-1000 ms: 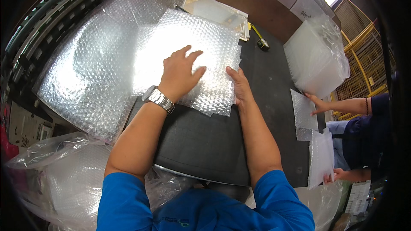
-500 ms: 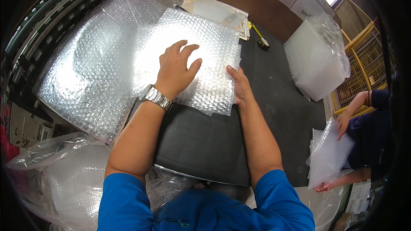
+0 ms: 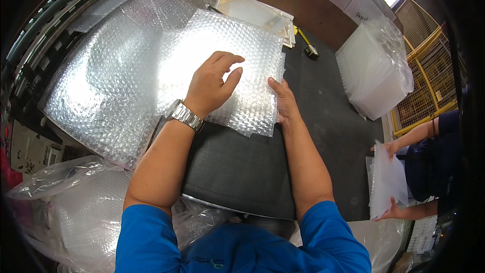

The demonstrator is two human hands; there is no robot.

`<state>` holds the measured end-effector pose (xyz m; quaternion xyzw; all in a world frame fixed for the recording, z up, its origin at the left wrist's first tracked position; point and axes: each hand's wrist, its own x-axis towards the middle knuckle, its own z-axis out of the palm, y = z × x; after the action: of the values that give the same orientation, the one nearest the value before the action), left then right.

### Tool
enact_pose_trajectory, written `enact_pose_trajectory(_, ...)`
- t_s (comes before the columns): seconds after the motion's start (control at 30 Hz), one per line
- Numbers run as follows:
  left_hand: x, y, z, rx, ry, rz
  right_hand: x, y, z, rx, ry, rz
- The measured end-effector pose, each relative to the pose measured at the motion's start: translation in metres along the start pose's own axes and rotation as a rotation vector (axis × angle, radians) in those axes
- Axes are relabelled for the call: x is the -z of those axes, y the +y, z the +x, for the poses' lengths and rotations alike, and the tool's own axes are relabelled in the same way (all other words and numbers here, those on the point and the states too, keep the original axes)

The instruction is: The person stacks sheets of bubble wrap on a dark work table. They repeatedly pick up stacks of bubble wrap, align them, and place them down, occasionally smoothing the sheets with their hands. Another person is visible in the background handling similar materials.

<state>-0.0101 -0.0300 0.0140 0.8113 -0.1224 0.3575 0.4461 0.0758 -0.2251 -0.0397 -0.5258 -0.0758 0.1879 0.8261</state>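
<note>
Co-worker's raised bubble sheet (image 3: 386, 179); bagged white stack (image 3: 374, 71) beyond.

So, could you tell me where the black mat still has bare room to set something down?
The black mat is bare between the right hand and the bagged stack of clear sheets, and along its near edge between the forearms. The left half is crowded: bubble wrap sheets overlap there under the left hand.

Blue short sleeves, bare forearms, silver metal-link wristwatch (image 3: 186, 116) on left wrist
</note>
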Motion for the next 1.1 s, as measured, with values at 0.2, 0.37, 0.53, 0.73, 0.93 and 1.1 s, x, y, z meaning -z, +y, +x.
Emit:
enact_pose_trajectory(0.2, -0.0003, -0.0019, -0.0001, -0.028, -0.008, 0.004, -0.0019, -0.0011, -0.0013, 0.003, -0.006, 0.005)
enact_pose_trajectory(0.37, -0.0015, -0.0034, -0.0004, -0.045, -0.015, -0.002, -0.0004, -0.0008, -0.0008, -0.004, 0.001, 0.008)
enact_pose_trajectory(0.53, -0.0034, -0.0043, -0.0015, -0.036, -0.027, -0.018, -0.0006, 0.0, -0.0005, 0.002, -0.011, 0.015)
enact_pose_trajectory(0.73, -0.0024, -0.0024, -0.0016, -0.012, -0.077, 0.004, 0.0011, 0.0005, 0.0003, 0.004, -0.009, 0.01)
enact_pose_trajectory(0.93, -0.003, -0.0034, -0.0016, -0.078, -0.054, 0.02, -0.0021, -0.001, -0.0019, -0.002, 0.012, -0.007)
enact_pose_trajectory(1.1, -0.0013, -0.0081, -0.0005, -0.096, -0.041, 0.082, 0.0012, 0.0014, 0.0002, 0.006, 0.005, 0.003)
